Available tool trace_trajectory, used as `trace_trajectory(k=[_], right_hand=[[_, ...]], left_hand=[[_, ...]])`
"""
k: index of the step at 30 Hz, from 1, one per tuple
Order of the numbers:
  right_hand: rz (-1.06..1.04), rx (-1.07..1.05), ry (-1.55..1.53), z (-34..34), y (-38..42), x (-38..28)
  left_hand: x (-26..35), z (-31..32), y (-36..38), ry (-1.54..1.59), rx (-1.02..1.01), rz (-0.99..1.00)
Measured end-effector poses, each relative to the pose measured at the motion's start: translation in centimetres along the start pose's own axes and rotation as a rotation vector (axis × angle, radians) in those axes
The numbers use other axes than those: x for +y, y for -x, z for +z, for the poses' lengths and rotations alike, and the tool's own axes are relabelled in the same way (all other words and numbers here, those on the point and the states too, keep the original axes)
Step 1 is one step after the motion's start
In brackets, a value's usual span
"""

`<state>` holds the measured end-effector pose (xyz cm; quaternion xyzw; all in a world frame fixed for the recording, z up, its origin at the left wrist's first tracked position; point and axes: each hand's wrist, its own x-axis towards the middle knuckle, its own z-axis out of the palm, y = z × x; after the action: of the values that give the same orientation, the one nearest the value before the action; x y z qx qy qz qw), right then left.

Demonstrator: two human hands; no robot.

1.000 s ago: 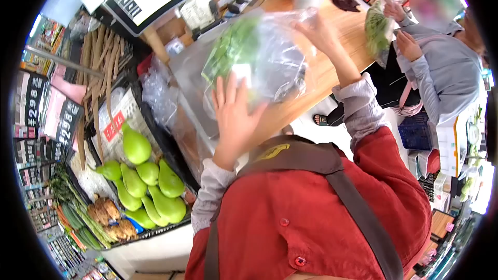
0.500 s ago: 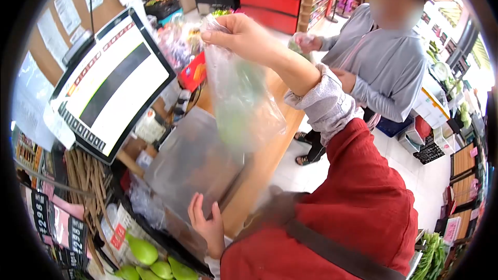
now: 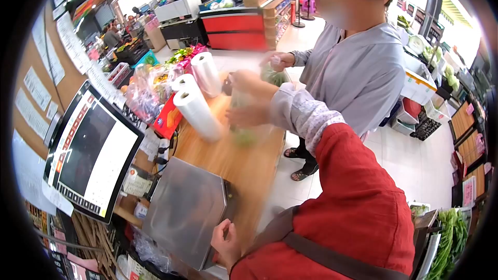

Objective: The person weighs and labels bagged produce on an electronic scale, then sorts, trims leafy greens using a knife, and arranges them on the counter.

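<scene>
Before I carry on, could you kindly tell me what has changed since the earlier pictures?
The right hand has lifted the clear plastic bag of green vegetables off the flat grey metal plate and carried it over the wooden counter toward the person in grey; blur hides whether that person touches it. The left hand let go and is beside the plate. The plate and black-framed monitor stayed put.

The person wears a red shirt (image 3: pixel 358 202), a pale, finely speckled sleeve (image 3: pixel 306 116) bunched in folds on the right forearm, and a dark brown strap (image 3: pixel 332 253) across the red cloth.
</scene>
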<state>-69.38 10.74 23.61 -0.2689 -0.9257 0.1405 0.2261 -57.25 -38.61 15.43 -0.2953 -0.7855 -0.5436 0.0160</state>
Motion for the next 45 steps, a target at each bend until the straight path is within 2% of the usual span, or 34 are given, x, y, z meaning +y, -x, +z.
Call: trace_trajectory(k=[1,2,5,7,9,11,13,15,16,17,18,19,21,23,24,26,27,29,31,33,34,35,36,37,39,40,41,42,45], right_hand=[[0.070,0.015,-0.040,-0.7,0.8,-0.2],[0.047,0.040,-0.041,-1.7,1.9,0.0],[-0.172,0.051,0.042,-13.2,11.7,-7.1],[0.178,-0.179,-0.216,-15.5,11.3,-8.4],[-0.036,0.228,-0.125,-4.7,7.3,-3.3],[-0.142,0.254,-0.118,-3.4,10.4,-3.6],[-0.201,0.138,-0.277,-6.4,17.2,-5.4],[-0.252,-0.081,-0.481,-5.4,23.1,-4.4],[-0.225,-0.228,-0.509,-5.2,26.2,-3.6],[-0.198,-0.374,-0.540,-4.8,29.4,-2.6],[-0.134,-0.423,-0.510,-3.4,32.9,-1.2],[-0.054,-0.417,-0.470,-2.5,36.2,-0.1],[0.051,-0.244,-0.587,-1.4,43.7,1.5],[0.222,-0.357,-0.589,-0.4,48.7,3.4],[0.297,-0.369,-0.612,-1.4,50.3,3.5],[0.474,-0.392,-0.685,-3.0,52.4,3.6],[0.478,-0.383,-0.689,-3.0,53.0,4.1],[0.394,-0.291,-0.577,-2.8,54.1,5.6],[0.384,-0.223,-0.622,-3.9,54.3,6.5],[0.151,-0.016,-0.519,-3.2,55.1,8.5],[0.238,-0.169,-0.568,-6.3,54.8,8.4],[0.273,-0.225,-0.515,-7.3,55.3,9.5],[0.257,-0.213,-0.493,-7.7,55.9,10.9],[0.256,-0.194,-0.472,-8.2,57.1,12.6],[0.421,-0.179,-0.501,-13.3,60.0,13.3],[0.485,-0.132,-0.523,-13.8,61.9,14.4],[0.536,-0.094,-0.536,-14.5,64.3,15.6],[0.606,-0.076,-0.563,-17.0,66.4,15.4],[0.745,0.081,-0.567,-18.7,73.0,17.2]], left_hand=[[0.0,0.7,-0.1,0.005,-0.007,-0.006],[-0.1,1.4,-0.2,0.009,-0.026,0.003],[-0.4,3.5,-0.6,0.000,-0.089,0.033],[-0.7,4.9,-0.6,0.064,-0.149,0.078],[-1.1,6.0,-0.6,0.049,-0.207,0.154],[-2.0,6.6,-0.5,0.133,-0.332,0.119],[-1.1,6.9,-0.8,0.147,-0.443,0.122],[-1.7,7.2,-0.7,0.112,-0.565,0.162],[0.1,7.1,-0.7,0.095,-0.615,0.080],[0.3,7.5,-0.5,0.103,-0.634,0.090],[0.5,7.9,-0.2,0.091,-0.702,0.025],[0.7,8.3,0.1,0.076,-0.768,-0.040],[0.9,9.9,1.4,0.133,-0.817,0.001],[1.0,11.6,2.6,0.226,-0.884,0.060],[1.6,12.3,2.7,0.231,-0.926,0.123],[3.5,13.1,2.9,0.187,-0.999,0.121],[4.5,13.5,3.1,0.143,-1.066,0.113],[6.2,14.7,3.8,0.179,-1.073,0.123],[6.7,16.7,4.9,0.220,-1.061,0.102],[6.3,19.3,6.7,0.195,-1.100,0.117],[6.5,20.8,7.6,0.208,-1.133,0.032],[6.8,22.7,8.9,0.215,-1.180,-0.047],[7.3,24.8,10.1,0.349,-1.179,0.017],[7.9,26.6,10.8,0.346,-1.257,0.140],[13.7,28.5,13.5,0.352,-1.400,-0.018],[15.7,29.7,14.7,0.351,-1.469,-0.027],[15.8,31.7,16.3,0.423,-1.481,0.071],[16.9,33.0,17.9,0.442,-1.527,0.059],[20.2,36.5,21.0,0.464,-1.658,0.050]])
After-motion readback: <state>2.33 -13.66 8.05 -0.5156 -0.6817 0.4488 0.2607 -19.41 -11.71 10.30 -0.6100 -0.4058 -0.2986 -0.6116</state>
